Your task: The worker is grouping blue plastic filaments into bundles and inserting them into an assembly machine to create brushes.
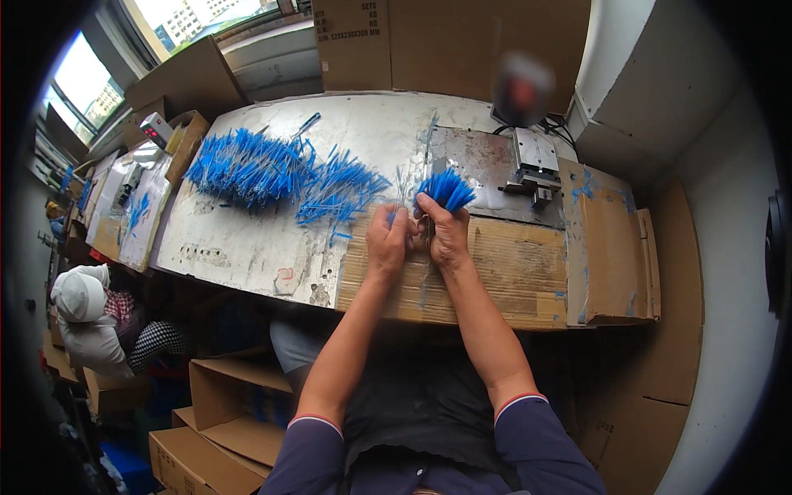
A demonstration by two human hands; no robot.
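Note:
My right hand (448,233) is closed round a bundle of thin blue plastic strips (446,190), whose ends fan out above the thumb. Close beside it on the left, my left hand (388,239) has its fingers pinched together. A few thin pale strands (400,180) stick up just above the left fingers, which seem to grip them, though the fingertips partly hide the hold. Both hands are over the front of the table, above a brown cardboard sheet (503,260). To their left lies a loose heap of the same strips (342,188).
A larger pile of blue strips (247,169) covers the table's (247,247) left part. A metal clamping fixture (535,161) stands on a steel plate (474,148) at the back right. Cardboard boxes (210,450) sit below on the left, near another person (99,322).

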